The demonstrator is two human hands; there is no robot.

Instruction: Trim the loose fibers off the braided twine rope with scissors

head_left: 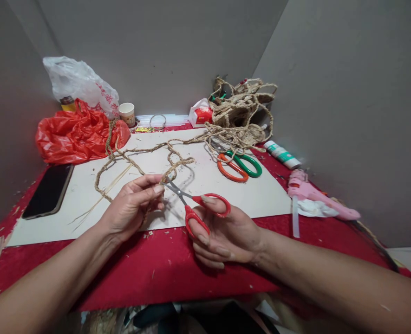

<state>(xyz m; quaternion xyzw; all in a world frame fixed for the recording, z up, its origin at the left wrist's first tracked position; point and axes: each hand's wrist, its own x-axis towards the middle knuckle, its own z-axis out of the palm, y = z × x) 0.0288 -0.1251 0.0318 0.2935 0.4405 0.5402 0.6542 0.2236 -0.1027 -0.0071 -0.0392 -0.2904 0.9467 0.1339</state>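
Readable text: none | plastic bag (78,83): red print, illegible | tissue pack (203,116): too small

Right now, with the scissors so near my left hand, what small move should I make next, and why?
I would perhaps slide the left hand slightly back along the braided cord: it pinches the cord beside the tips of the red-handled scissors, which the right hand holds partly open. More room there may make a slip less risky.

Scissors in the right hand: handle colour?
Red handles; best seen in the head view, the only one.
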